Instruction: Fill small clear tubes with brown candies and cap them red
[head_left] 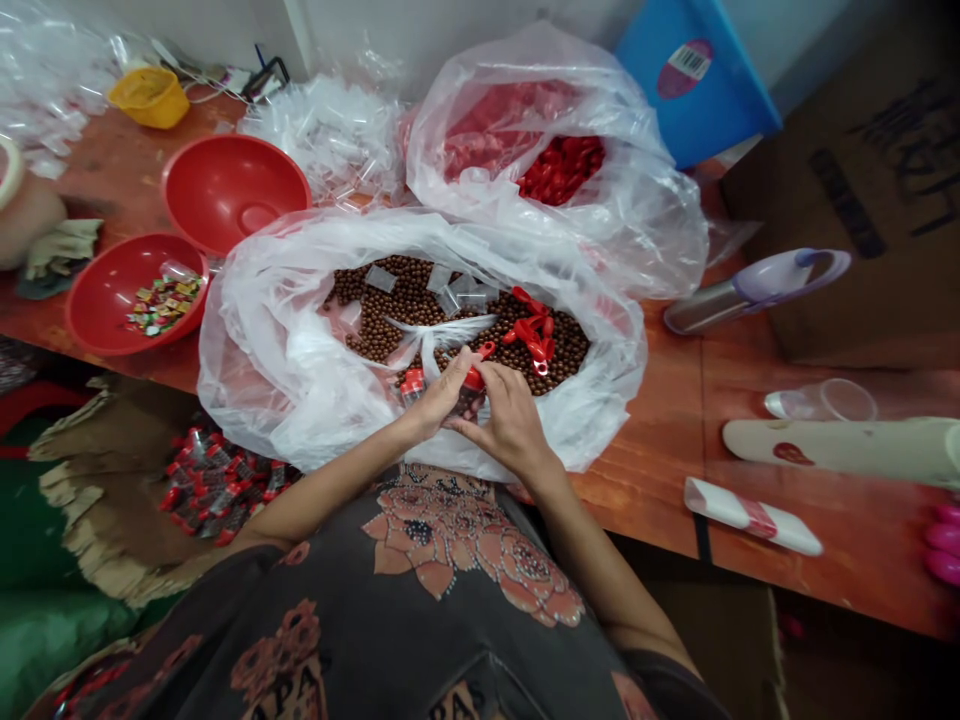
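My left hand [445,392] and my right hand [513,412] meet over the near edge of a white plastic bag [262,330] full of small brown balls [405,290]. Between them is a small clear container with a red cap [475,379], mostly hidden by my fingers. My left fingers are closed round it, while my right fingers and thumb press at the cap side. Just left of the hands lie red-capped containers [412,384]. On the balls rest loose red caps [534,332] and several clear empty containers [466,292].
Behind stands a bag of red caps [562,168], beside a pile of clear containers [330,130]. Two red bowls [236,190] stand left, one holding small colourful pieces [163,303]. Below is a box of red-capped containers [217,480]. A steel bottle [709,305] stands right.
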